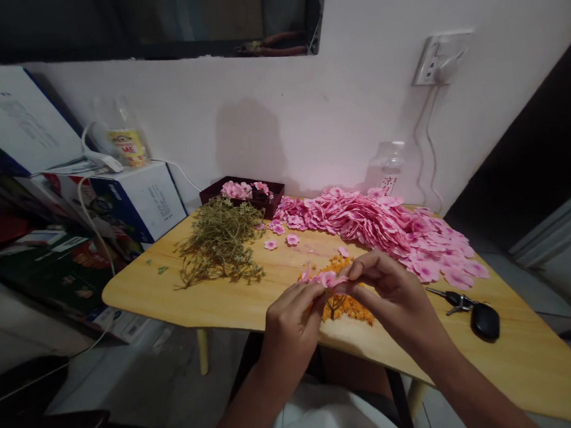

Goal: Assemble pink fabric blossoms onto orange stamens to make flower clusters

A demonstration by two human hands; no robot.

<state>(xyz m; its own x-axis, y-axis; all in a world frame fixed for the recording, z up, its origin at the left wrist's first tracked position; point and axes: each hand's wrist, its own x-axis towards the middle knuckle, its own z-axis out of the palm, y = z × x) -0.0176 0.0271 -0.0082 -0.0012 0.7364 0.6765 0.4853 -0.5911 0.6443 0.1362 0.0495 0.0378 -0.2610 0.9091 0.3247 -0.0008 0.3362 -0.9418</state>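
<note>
Here — left hand, right hand on blossoms | table edge near | keys apart

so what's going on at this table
A person's left hand and right hand pinch small pink flowers above orange pieces on the table. A large heap of flat pink blossoms lies beyond the hands. Dry greenish stems lie to the left, in front of a dark tray that holds more blossoms.

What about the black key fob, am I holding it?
No, the fob lies on the light wooden table; your right hand pinches pink flowers.
</note>
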